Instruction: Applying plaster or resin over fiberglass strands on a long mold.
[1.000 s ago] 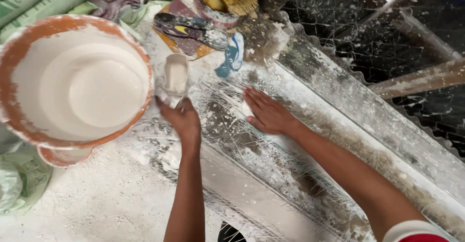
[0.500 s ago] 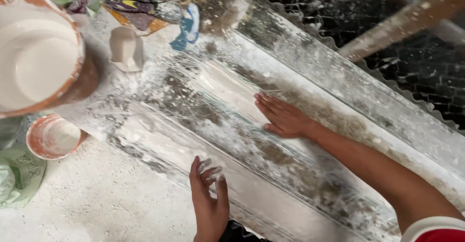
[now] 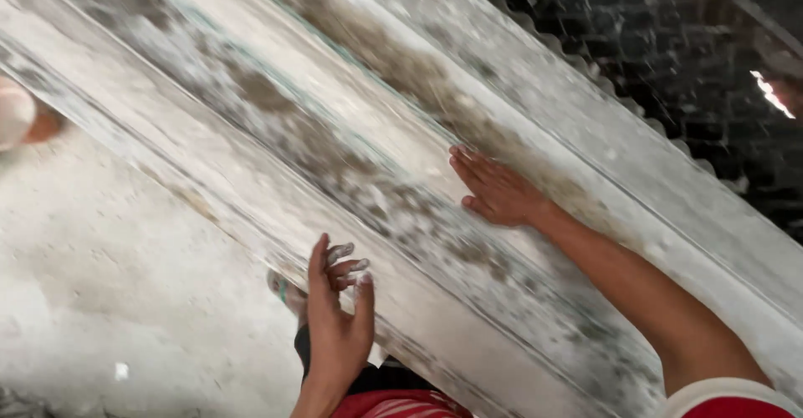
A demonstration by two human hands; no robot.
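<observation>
Dusty pale concrete floor (image 3: 109, 301), dark brick wall (image 3: 669, 58) behind, dim light.

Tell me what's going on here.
A person is working at a long white-coated mould that runs diagonally across the view. The right hand lies flat on its surface. The left hand is at its near edge, fingers curled and dusted white. A small bowl sits at the left edge.

The long moulded slab (image 3: 351, 134) is off-white, mottled with grey-brown blotches and ruled by pale parallel ridges. At nine o'clock a small bowl (image 3: 21, 117) shows white with a terracotta-orange edge. The floor (image 3: 109, 284) is dusty cream. White powder coats the fingers (image 3: 343, 255) of the left hand (image 3: 339, 326). At six o'clock the clothing (image 3: 393, 401) is red and black; the sleeve (image 3: 736, 397) at five o'clock is red with a white cuff.
</observation>
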